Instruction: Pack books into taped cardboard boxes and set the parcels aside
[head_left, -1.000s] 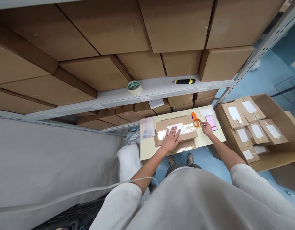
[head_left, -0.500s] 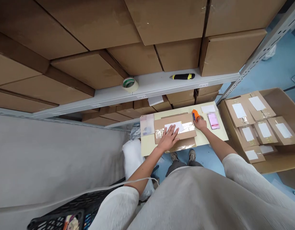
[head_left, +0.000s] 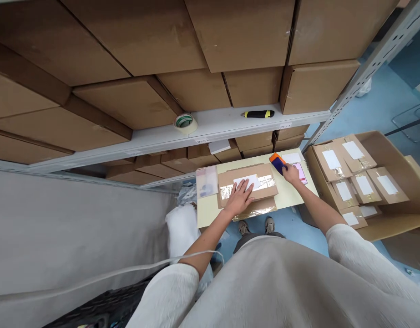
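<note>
My left hand (head_left: 241,197) lies flat with fingers spread on a white label (head_left: 255,180) on a small cardboard box (head_left: 226,178), pressing on its top. Shiny clear tape runs across the box on both sides of the label. My right hand (head_left: 290,174) is closed around an orange and dark-blue tape dispenser (head_left: 278,163), held just off the box's right end. Beside that hand a phone with a pink screen (head_left: 302,175) rests on the pale yellow tabletop (head_left: 210,216). Another taped piece of cardboard (head_left: 255,208) shows under the box's near edge.
On the right stands a large open carton (head_left: 397,232) holding several labelled small boxes. Above the table, a metal shelf (head_left: 223,115) carries large cartons, a tape roll (head_left: 185,123) and a yellow-black utility knife (head_left: 258,114). A white plastic-wrapped bundle (head_left: 180,230) is at the table's left.
My right hand has moved slightly right with the tape dispenser, away from the box and over toward the phone, and turned it. My left hand stays on the box. The view has shifted a little.
</note>
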The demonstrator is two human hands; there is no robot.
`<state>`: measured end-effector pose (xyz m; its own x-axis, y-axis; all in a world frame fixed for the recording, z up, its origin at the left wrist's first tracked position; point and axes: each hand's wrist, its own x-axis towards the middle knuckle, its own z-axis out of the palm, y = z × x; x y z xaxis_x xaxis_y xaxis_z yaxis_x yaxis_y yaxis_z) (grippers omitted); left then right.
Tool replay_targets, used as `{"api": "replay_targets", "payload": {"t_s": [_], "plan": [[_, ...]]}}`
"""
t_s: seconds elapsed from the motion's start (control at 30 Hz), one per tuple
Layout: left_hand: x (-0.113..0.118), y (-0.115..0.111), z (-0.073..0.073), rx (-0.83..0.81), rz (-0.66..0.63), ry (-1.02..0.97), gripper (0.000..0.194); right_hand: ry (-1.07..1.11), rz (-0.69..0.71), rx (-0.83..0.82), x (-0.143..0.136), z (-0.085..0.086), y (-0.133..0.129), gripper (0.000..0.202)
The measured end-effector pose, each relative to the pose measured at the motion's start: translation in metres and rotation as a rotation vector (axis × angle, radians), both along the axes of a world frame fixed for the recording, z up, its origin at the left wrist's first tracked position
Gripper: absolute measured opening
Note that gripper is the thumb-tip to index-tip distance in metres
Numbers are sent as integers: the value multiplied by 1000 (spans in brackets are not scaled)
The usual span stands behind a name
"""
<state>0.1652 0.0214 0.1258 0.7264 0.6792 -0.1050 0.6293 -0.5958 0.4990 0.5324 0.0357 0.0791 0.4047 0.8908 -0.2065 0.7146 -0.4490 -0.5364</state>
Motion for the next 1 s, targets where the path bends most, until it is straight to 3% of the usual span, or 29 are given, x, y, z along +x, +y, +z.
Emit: {"api": "replay_targets", "payload": {"t_s": [0.2,0.33,0.5,0.63,0.77,0.87,1.0], "plan": [[1,2,2,57,-10,17,66,423,47,289,9,74,7,39],[-1,7,0,79,-29,3,63,713,209,215,-21,104,8,33],[-8,14,-5,49,-41,-87,66,783,329,126,-67,107,4,34],[-18,15,-3,-39,32,-273,50,767,328,140,-75,101,2,41],[-17,23,10,-181,352,-576,29,723,309,153,-73,96,0,40],[-6,38,26,-390,626,-776,17,711,293,151,-73,95,-1,40],[14,59,47,-799,741,-843,26,707,307,158,-77,95,0,39]]}}
